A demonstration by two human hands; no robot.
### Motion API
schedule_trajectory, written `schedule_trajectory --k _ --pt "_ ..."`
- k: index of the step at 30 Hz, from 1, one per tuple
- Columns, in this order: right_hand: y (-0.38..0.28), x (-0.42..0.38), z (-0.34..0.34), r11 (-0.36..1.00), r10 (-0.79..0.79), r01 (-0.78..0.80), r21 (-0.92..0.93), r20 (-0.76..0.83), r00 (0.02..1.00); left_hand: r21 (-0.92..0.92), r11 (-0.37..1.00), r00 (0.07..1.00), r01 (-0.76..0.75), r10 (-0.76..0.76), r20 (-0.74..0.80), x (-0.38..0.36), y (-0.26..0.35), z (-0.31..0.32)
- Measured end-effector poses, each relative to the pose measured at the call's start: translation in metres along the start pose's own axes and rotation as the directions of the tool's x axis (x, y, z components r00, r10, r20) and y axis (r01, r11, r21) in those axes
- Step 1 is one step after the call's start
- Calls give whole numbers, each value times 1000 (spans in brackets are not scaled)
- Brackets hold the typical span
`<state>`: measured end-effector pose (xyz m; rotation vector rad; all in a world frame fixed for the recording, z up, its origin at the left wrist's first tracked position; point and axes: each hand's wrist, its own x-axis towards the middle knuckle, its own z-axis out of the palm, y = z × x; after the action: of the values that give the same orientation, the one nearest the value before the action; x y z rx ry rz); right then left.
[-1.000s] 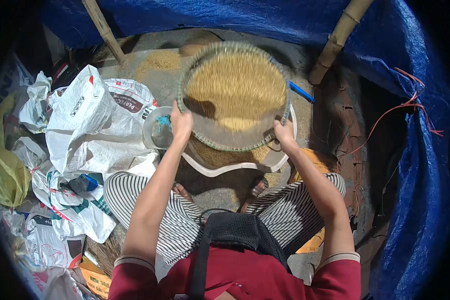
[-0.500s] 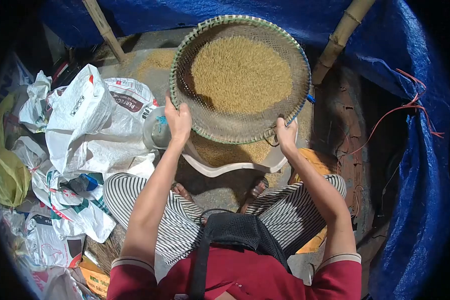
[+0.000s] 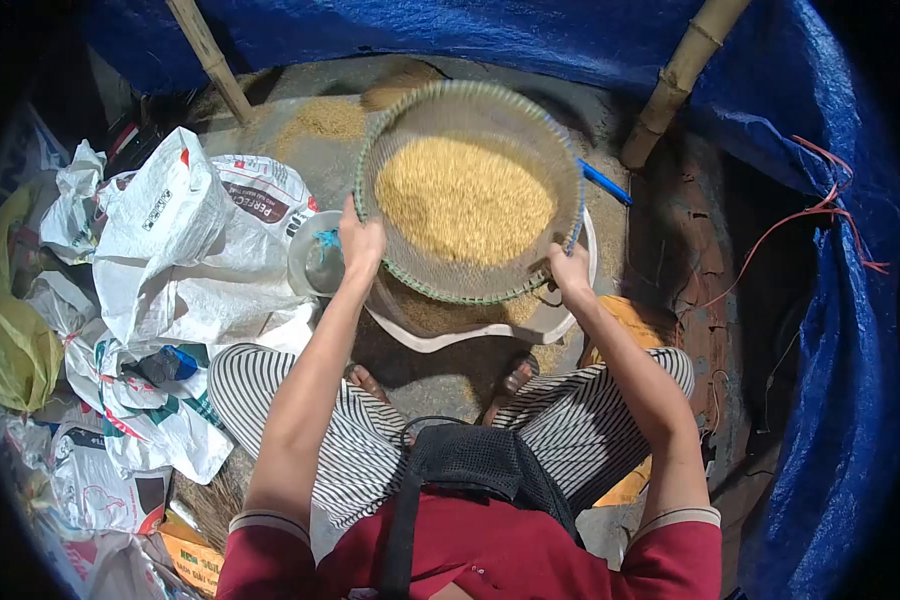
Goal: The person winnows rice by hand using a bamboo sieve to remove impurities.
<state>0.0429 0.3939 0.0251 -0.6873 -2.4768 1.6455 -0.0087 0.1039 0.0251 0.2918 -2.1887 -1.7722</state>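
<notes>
A round woven sieve (image 3: 440,270) with a green rim holds a heap of golden grain (image 3: 465,198). My left hand (image 3: 361,243) grips its left rim and my right hand (image 3: 572,271) grips its near right rim. I hold the sieve in the air above a white basin (image 3: 470,333) that has grain in it. The basin stands on the ground between my feet.
White printed sacks (image 3: 185,250) and a yellow bag (image 3: 12,350) lie piled at the left. A small metal bowl (image 3: 315,262) sits beside the basin. Blue tarpaulin (image 3: 830,300) and two bamboo poles (image 3: 675,75) close the space. Loose grain (image 3: 320,120) lies on the ground behind.
The sieve swung up and away half a second ago, then came back down towards the basin. The grain inside has gathered into a heap nearer the middle.
</notes>
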Motion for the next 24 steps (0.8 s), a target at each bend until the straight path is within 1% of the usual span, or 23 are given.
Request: schedule_trajectory --k 1,3,4,6,7,8,9,10,11,12,13,15,16,17,18,19,20,21,22,24 --pt "3 2 3 984 -174 178 19 -116 978 0 1000 1000 2 -2 -3 0 3 -1" --pt "4 6 4 986 -157 162 38 -108 982 -128 967 973 -219 207 -101 -1 12 -1" --pt "4 5 2 988 -139 145 56 -103 985 -128 969 974 -214 201 -103 -5 18 -1" --pt "4 7 3 988 -130 137 73 -92 987 -89 948 949 -304 294 -113 -10 29 -3" --pt "8 9 6 993 -103 108 44 -90 991 -87 948 948 -307 296 -119 -9 22 -3" --pt "11 11 8 997 -78 80 16 -90 993 56 988 988 -145 148 -51 -6 8 -2" --pt "9 9 8 996 -86 88 16 -86 993 205 979 1000 15 -14 -6 -1 -9 1" --pt "10 3 7 999 52 -52 -13 -19 998 247 965 994 93 -105 34 1 -21 1" --pt "11 -2 6 980 193 -191 -50 41 980 248 964 994 95 -106 33 0 -33 2" --pt "8 -6 3 957 289 -285 -47 97 952 211 970 989 124 -138 51 -2 -36 2" --pt "7 -5 3 957 288 -285 -47 97 953 172 973 983 155 -169 73 -3 -39 3" --pt "8 -6 3 957 289 -286 -45 80 954 178 971 980 158 -177 96 -3 -34 2" --pt "15 1 1 969 248 -245 -41 109 963 128 985 988 119 -130 83 -5 -18 0" --pt "22 7 2 967 254 -251 -37 103 962 77 994 994 76 -81 69 -5 -8 0" --pt "23 12 5 999 54 -54 -5 24 998 105 989 993 105 -109 36 -1 1 -1" --pt "25 16 5 989 -148 148 7 -57 987 104 989 993 103 -107 40 -2 9 0" --pt "27 18 5 978 -206 209 20 -117 972 15 999 999 -51 51 -19 -5 17 -1" --pt "23 16 5 978 -205 209 19 -115 972 -64 976 975 -207 201 -93 -7 25 -2" --pt "18 14 5 972 -222 230 41 -139 965 -63 977 975 -206 199 -94 -6 24 -2" --pt "17 14 4 966 -240 252 60 -162 957 -68 955 954 -290 283 -98 -6 18 -4"
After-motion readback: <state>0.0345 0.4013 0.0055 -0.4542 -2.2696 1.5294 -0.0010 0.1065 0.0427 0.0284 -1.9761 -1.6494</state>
